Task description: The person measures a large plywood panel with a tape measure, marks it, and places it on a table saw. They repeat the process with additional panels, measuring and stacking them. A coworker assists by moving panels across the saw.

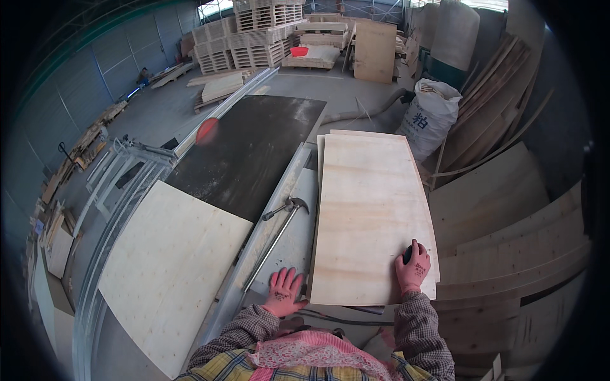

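Note:
My right hand [413, 267], in a pink coated glove, is closed around a small black object [407, 255] on the top plywood sheet [367, 209], near its right edge; the fingers hide most of the object. My left hand [284, 292], gloved alike, lies with fingers spread on the grey surface just left of the plywood stack. A claw hammer [274, 245] with a metal shaft leans along the metal rail [267, 214] beyond that hand, with a smaller dark tool [276, 210] by its head. To the left, another plywood sheet [176, 271] overlaps the dark machine table [257, 147].
A filled white sack [429, 116] and a flexible hose [376, 112] stand beyond the stack. Wooden boards [495, 205] lean and lie at the right. Pallets [262, 43] are piled at the back. A person [143, 76] is far off at the upper left.

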Action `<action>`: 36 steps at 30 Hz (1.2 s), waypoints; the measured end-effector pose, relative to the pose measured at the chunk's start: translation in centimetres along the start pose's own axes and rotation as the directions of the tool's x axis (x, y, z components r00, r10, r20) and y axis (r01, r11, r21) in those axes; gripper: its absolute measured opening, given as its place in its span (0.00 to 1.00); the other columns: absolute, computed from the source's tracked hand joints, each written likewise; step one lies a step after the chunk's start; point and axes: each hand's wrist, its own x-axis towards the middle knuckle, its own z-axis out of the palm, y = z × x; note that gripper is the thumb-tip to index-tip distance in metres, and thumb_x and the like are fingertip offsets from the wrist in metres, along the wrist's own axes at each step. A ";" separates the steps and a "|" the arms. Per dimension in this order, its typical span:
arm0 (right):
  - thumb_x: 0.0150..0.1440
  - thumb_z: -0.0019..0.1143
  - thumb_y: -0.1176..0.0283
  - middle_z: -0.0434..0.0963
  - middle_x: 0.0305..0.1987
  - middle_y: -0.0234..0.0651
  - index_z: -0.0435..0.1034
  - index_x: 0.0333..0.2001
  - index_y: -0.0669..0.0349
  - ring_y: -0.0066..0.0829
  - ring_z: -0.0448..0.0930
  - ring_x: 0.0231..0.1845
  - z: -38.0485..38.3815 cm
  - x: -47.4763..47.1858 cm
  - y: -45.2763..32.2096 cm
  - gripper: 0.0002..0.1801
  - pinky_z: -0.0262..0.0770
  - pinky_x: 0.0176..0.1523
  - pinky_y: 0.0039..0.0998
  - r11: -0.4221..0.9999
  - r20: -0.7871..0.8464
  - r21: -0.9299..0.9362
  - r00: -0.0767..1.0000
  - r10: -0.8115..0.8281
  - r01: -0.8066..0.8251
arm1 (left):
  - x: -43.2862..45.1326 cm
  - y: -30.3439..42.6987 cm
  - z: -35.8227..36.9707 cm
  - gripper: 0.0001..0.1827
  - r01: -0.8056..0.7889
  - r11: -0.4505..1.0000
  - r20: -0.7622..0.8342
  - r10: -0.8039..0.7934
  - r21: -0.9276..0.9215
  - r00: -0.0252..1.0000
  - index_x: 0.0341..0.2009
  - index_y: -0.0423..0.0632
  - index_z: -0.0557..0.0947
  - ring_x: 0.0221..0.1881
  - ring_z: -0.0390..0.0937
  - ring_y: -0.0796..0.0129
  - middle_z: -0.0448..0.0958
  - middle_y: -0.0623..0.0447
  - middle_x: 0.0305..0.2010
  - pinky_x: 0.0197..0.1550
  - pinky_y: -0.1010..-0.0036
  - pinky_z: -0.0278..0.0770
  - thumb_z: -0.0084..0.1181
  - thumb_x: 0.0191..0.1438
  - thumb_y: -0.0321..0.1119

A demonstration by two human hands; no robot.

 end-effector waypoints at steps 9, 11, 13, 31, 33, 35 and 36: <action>0.47 0.58 0.68 0.73 0.54 0.47 0.68 0.56 0.62 0.49 0.73 0.50 -0.1 0.0 -0.1 0.30 0.70 0.54 0.45 1.000 0.004 0.007 1.000 -0.001 0.001 | 0.1 0.1 -0.2 0.49 0.000 1.000 -0.030 0.000 -0.011 1.000 0.67 0.45 0.61 0.72 0.48 0.41 0.54 0.38 0.71 0.70 0.44 0.41 0.59 0.47 0.62; 0.46 0.59 0.68 0.73 0.54 0.47 0.68 0.56 0.62 0.49 0.73 0.50 -0.1 0.0 -0.1 0.31 0.70 0.54 0.45 1.000 0.007 0.008 1.000 -0.002 0.002 | 0.1 0.2 -0.4 0.49 0.000 1.000 -0.027 0.000 -0.012 1.000 0.67 0.45 0.62 0.71 0.48 0.41 0.54 0.38 0.71 0.70 0.44 0.41 0.59 0.47 0.61; 0.45 0.59 0.67 0.73 0.54 0.46 0.67 0.57 0.61 0.50 0.73 0.51 0.0 0.1 -0.1 0.32 0.70 0.54 0.46 1.000 0.011 0.006 1.000 -0.001 0.001 | 0.1 0.2 -0.6 0.49 -0.001 1.000 -0.028 0.001 -0.003 1.000 0.66 0.44 0.62 0.71 0.48 0.41 0.54 0.38 0.71 0.70 0.45 0.41 0.59 0.48 0.61; 0.51 0.55 0.71 0.72 0.56 0.50 0.67 0.58 0.63 0.51 0.73 0.53 1.1 -0.1 1.0 0.28 0.70 0.56 0.45 0.999 -0.012 -0.038 0.999 -0.036 0.036 | -0.2 0.5 0.4 0.50 0.005 1.000 -0.101 -0.007 -0.022 0.995 0.68 0.46 0.62 0.72 0.50 0.41 0.56 0.38 0.71 0.71 0.46 0.44 0.55 0.47 0.64; 0.54 0.54 0.71 0.72 0.56 0.49 0.67 0.59 0.63 0.50 0.73 0.53 1.4 -0.1 1.2 0.27 0.70 0.56 0.45 0.996 -0.007 -0.074 0.999 -0.047 0.047 | -0.1 0.5 0.5 0.49 0.013 1.000 -0.113 -0.016 -0.029 0.993 0.67 0.47 0.63 0.72 0.51 0.43 0.56 0.39 0.71 0.70 0.46 0.44 0.58 0.46 0.63; 0.54 0.54 0.71 0.72 0.56 0.49 0.67 0.59 0.63 0.50 0.73 0.53 1.6 -0.1 1.4 0.27 0.70 0.56 0.45 0.996 -0.017 -0.077 0.999 -0.049 0.048 | -0.1 0.5 0.6 0.49 0.018 0.999 -0.115 -0.021 -0.027 0.993 0.67 0.47 0.63 0.72 0.51 0.44 0.56 0.40 0.71 0.70 0.46 0.44 0.58 0.45 0.62; 0.54 0.54 0.71 0.72 0.56 0.49 0.67 0.59 0.63 0.50 0.73 0.53 1.6 -0.2 1.5 0.27 0.70 0.56 0.44 0.996 -0.009 -0.078 0.999 -0.053 0.052 | -0.1 0.6 0.6 0.49 0.016 0.999 -0.119 -0.020 -0.033 0.993 0.67 0.47 0.63 0.72 0.50 0.45 0.55 0.40 0.72 0.71 0.46 0.44 0.58 0.46 0.62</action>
